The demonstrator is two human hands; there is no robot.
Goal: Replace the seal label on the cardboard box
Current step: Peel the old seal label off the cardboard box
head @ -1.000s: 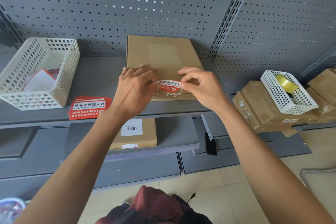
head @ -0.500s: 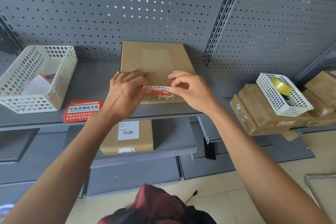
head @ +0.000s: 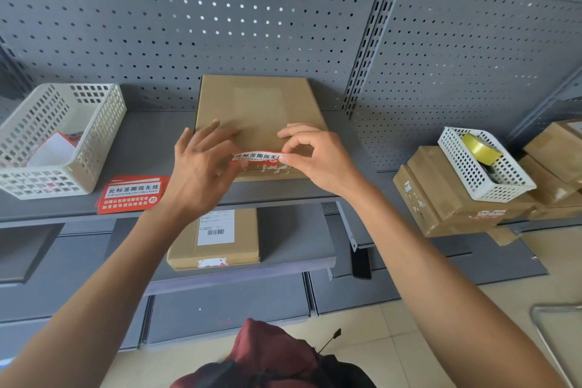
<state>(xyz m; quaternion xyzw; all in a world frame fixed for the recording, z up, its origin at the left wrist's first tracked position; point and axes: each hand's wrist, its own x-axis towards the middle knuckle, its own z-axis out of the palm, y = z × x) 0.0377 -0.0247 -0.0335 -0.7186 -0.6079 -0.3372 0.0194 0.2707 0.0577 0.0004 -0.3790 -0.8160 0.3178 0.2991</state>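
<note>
A flat cardboard box (head: 258, 110) lies on the grey upper shelf (head: 151, 151), against the pegboard. A red-and-white seal label (head: 258, 157) stretches across the box's near edge, above torn white label remains (head: 275, 169) on the front face. My left hand (head: 201, 167) pinches the label's left end, its other fingers spread over the box top. My right hand (head: 315, 156) pinches the label's right end between thumb and forefinger. Both ends of the label are hidden by my fingers.
A stack of spare red seal labels (head: 134, 194) lies left of the box, beside a white basket (head: 59, 138) holding scraps. A second box with a barcode label (head: 214, 238) sits on the lower shelf. At right, cardboard boxes (head: 447, 195) carry a white basket (head: 485, 165) with yellow tape.
Both hands have brought the label down closer to the box's near edge and it now looks flatter, seen edge-on. The view has tilted slightly upward.
</note>
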